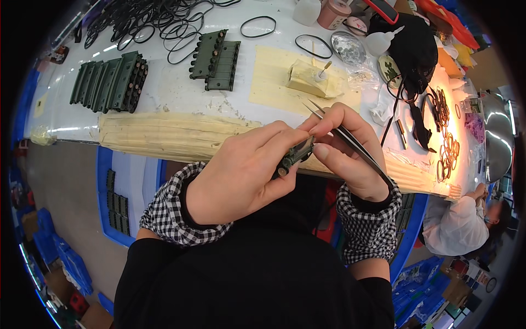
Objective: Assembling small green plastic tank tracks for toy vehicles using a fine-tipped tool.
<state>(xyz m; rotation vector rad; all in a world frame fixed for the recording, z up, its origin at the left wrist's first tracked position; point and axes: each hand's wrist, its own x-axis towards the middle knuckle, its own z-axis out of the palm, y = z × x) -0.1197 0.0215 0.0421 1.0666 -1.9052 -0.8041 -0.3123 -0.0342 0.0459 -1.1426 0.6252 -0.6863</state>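
Observation:
My left hand (241, 170) is closed around a small dark green moulded part (296, 156) with a round brownish end, much of it hidden by the fingers. Pointed metal tweezers (356, 143) lie in my right hand (350, 156), their tips sticking out past the fingers and slightly apart. The right fingertips meet the green part at its upper end. Both hands are in front of the table's near edge. Beyond them, similar green parts stand in a row (109, 82) at the left and in a stack (215, 60) nearer the middle.
Black rubber bands (148, 22) are heaped at the back left. A tape-wrapped block (312, 79) with a small brush-like stick sits on yellow paper (268, 71). Padding (175, 131) lines the table edge. Blue trays (104, 192) are below. Another person (457, 225) sits at the right.

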